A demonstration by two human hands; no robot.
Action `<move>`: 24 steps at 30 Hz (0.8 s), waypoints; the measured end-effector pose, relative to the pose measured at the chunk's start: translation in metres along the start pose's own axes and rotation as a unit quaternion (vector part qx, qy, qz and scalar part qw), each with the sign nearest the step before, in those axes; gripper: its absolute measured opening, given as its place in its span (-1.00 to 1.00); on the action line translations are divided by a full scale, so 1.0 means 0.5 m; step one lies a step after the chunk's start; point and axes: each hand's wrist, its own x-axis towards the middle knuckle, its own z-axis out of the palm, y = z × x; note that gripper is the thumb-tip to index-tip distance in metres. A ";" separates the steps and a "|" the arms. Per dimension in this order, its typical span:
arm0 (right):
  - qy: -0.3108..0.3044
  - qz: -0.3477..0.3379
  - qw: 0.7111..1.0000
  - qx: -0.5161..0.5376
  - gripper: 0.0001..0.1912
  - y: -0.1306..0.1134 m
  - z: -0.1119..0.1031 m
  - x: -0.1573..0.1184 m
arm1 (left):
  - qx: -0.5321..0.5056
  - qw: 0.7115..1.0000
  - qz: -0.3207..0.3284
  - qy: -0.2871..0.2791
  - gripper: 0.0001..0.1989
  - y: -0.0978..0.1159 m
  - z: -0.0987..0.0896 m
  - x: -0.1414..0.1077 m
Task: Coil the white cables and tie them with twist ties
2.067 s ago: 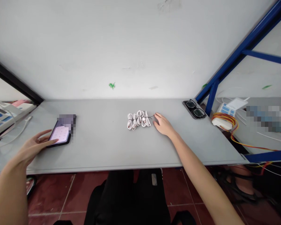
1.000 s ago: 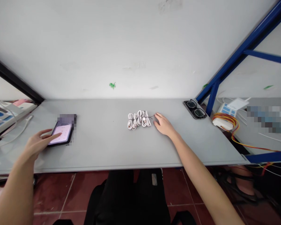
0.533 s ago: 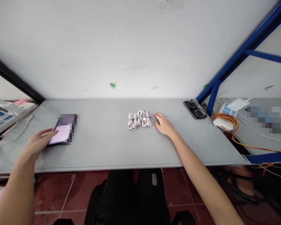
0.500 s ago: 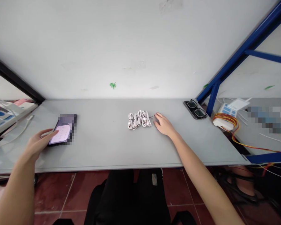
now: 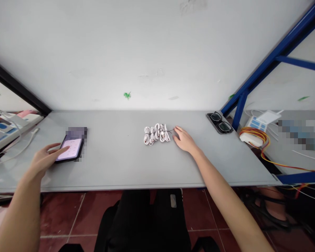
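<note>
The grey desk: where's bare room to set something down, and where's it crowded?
Bare desk lies between the smartphone and the bundled white cables, and between the right hand and the glasses. Crowded spots: the left hand at the smartphone, the right hand by the cables.

1. White coils are seen in the cable bundles [image 5: 156, 134] at centre, crossed by a thin black wire [image 5: 168, 131].
2. A pale pink keypad screen [image 5: 72, 147] is shown on the black phone [image 5: 80, 151] at 9 o'clock.
3. Bright blue is carried by the steel frame [image 5: 275, 52] at 2 o'clock.
4. Red and yellow stripes are seen on the wires [image 5: 278, 164] at 3 o'clock.
5. Dark red tiles [image 5: 60, 213] with pale grout lines are laid at 6 o'clock.
6. A green mark [image 5: 127, 95] is seen on the white wall [image 5: 120, 52] at 12 o'clock.
</note>
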 end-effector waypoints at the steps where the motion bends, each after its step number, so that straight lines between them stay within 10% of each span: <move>1: 0.001 -0.001 1.000 -0.001 -0.45 0.000 0.000 0.000 | 0.001 1.000 -0.009 -0.001 0.12 0.003 0.001 -0.002; 24: -0.001 -0.003 1.000 0.003 -0.45 0.001 0.000 0.000 | -0.002 1.000 -0.030 0.006 0.12 0.023 0.000 -0.020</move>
